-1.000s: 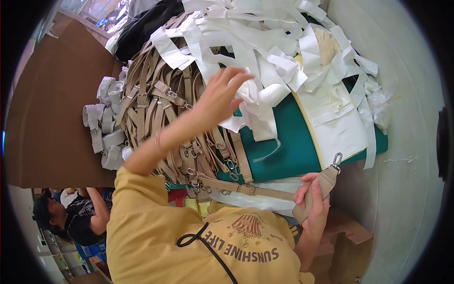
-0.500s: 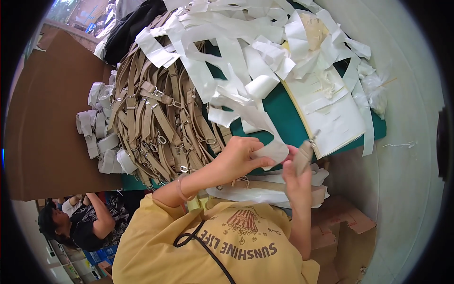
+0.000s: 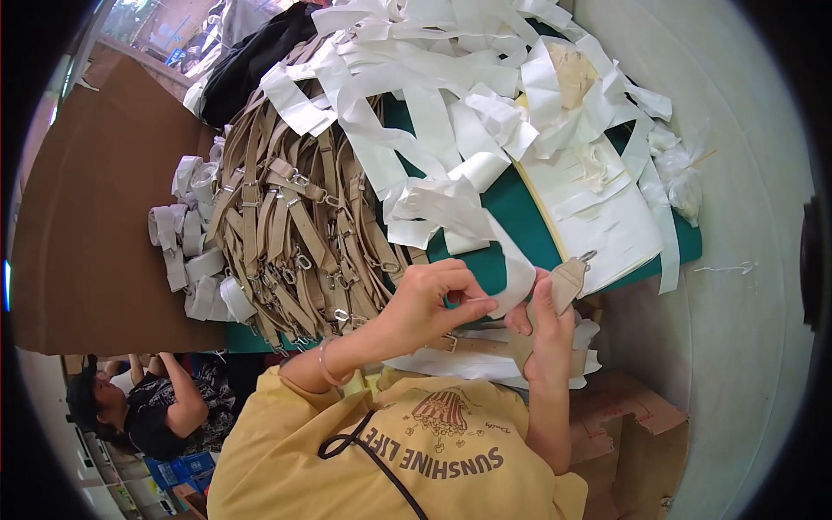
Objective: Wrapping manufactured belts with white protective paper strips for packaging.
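Since earliest frame, left hand (image 3: 442, 299) moved from paper pile (image 3: 438, 61) to near right hand (image 3: 551, 334). Probably wrapping step; next move calls for steady strap (image 3: 568, 284), white strip (image 3: 518, 270) laid flat. Left: heap of flat tan straps (image 3: 282, 208). Centre: left hand pinching strip, thin, curled. Right: right hand clasping strap, folded, metal clip (image 3: 588, 256) at pointed end.

The left hand (image 3: 438, 295) makes a pinch, thumb and index finger meeting at their tips, knuckles arched above. Behind that pinch, the left forearm (image 3: 360, 351) slants down and leftward. Just right of it, the right hand (image 3: 550, 334) is closed, thumb pointing up, fingers curled; the right forearm (image 3: 548, 425) drops almost straight below this grip.
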Motion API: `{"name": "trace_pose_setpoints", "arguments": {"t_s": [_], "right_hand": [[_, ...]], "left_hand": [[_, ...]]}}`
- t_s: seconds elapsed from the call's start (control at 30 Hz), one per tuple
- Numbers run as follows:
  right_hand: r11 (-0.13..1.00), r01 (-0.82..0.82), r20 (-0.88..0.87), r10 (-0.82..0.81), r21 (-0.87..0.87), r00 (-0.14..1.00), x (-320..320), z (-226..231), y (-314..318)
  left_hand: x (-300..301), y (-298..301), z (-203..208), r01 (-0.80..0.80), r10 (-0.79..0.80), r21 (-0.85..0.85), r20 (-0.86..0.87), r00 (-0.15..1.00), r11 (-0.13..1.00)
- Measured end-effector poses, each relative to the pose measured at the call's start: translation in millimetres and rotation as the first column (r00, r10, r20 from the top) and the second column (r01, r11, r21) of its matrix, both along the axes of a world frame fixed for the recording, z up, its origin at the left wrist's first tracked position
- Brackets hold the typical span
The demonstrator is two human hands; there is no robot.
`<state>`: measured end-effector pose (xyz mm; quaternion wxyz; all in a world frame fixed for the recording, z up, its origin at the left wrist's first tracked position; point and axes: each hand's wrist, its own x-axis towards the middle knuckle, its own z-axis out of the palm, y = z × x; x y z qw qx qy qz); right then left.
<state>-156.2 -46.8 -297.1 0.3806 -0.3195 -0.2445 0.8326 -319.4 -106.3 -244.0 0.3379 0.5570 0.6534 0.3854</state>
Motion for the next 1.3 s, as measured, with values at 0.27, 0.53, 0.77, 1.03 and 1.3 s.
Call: {"name": "trace_pose_setpoints", "arguments": {"t_s": [0.27,0.53,0.77,1.03,1.3], "right_hand": [[0.971,0.142,0.114,-0.121,-0.194,0.986,21,-19,-1],[0.957,0.120,-0.132,-0.159,-0.264,0.978,29,-1,18],[0.917,0.064,-0.446,-0.251,-0.393,0.859,27,2,36],[0.809,0.149,-0.410,-0.436,-0.569,0.801,10,9,37],[0.898,0.160,-0.334,-0.312,-0.411,0.889,-10,15,32]], "left_hand": [[6,156,-4,0.251,-0.135,0.253,-0.400,0.906,0.935],[1,310,-107,0.774,-0.234,0.098,-0.922,0.307,0.626],[-11,298,-90,0.761,-0.175,0.085,-0.951,0.253,0.643],[-8,179,-16,0.328,-0.081,0.463,-0.476,0.876,0.823],[7,65,-17,0.132,-0.029,0.450,-0.227,0.973,0.883]]}}
